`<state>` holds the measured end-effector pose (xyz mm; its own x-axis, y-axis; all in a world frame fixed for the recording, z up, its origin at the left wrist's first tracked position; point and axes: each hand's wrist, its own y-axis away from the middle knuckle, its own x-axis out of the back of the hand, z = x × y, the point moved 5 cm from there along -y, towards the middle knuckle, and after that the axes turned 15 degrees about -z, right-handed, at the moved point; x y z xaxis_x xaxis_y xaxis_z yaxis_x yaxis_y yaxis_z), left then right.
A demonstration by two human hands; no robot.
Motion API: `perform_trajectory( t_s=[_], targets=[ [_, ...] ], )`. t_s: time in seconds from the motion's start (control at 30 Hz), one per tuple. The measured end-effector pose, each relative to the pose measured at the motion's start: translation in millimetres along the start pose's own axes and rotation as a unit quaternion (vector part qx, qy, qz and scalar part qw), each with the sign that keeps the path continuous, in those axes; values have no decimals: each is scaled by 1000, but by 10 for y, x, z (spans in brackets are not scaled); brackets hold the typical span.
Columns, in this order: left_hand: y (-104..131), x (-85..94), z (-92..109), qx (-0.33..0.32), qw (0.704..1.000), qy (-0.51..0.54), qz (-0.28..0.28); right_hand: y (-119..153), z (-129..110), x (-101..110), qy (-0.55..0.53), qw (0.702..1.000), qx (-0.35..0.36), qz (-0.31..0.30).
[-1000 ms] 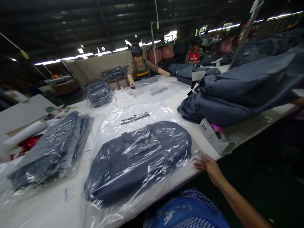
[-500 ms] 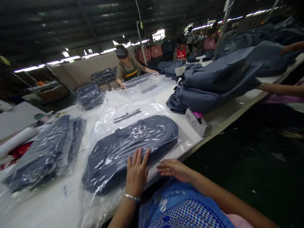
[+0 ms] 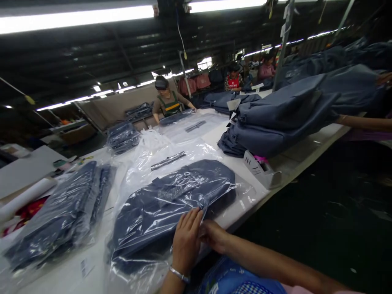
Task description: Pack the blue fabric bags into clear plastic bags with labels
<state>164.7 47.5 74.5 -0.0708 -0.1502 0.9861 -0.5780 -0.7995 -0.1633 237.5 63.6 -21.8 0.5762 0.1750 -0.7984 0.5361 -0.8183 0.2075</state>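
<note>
A dark blue-grey fabric bag lies flat on the table inside a clear plastic bag. At its near edge my left hand, with a silver bracelet at the wrist, has its fingers closed on the film, which is drawn up in creases at the fingertips. My right hand meets it from the right, fingers curled in a pinch at the same edge of the film. Its fingertips are partly hidden behind my left hand.
Bagged dark items lie at the left. A folded pile of dark bags and a small white box stand to the right. Across the white table a co-worker handles plastic-wrapped goods. Another person's arm reaches in at right.
My left hand has gone from lying flat with spread fingers to gripping the film. My right hand has moved left against it and curled its fingers. The view has tilted upward.
</note>
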Motion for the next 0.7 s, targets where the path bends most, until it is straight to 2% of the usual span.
perform_trajectory(
  t_s=[0.13, 0.23, 0.33, 0.4, 0.5, 0.57, 0.63, 0.7],
  targets=[
    [-22, 27, -69, 45, 999, 19, -16, -12, -146, -15, 30, 998, 51, 9],
    [13, -31, -99, 80, 996, -34, -34, -39, -231, 62, 76, 994, 78, 26],
    [52, -125, -162, 84, 992, -83, -53, -72, -300, 119, 119, 985, 119, 28],
    [21, -123, -274, 92, 990, -96, -53, -87, -357, 112, 152, 976, 154, 16],
    [-155, 28, -526, 125, 986, -92, -67, -90, -458, 71, 200, 964, 172, -25],
    [-326, 195, -679, 131, 984, -81, -91, -68, -582, 41, 301, 933, 186, -65],
    [-490, 388, -795, 135, 983, -69, -105, -41, -745, 49, 462, 859, 209, -71],
    [-623, 573, -885, 153, 980, -61, -108, -61, -908, 117, 589, 776, 221, -42]
  ],
)
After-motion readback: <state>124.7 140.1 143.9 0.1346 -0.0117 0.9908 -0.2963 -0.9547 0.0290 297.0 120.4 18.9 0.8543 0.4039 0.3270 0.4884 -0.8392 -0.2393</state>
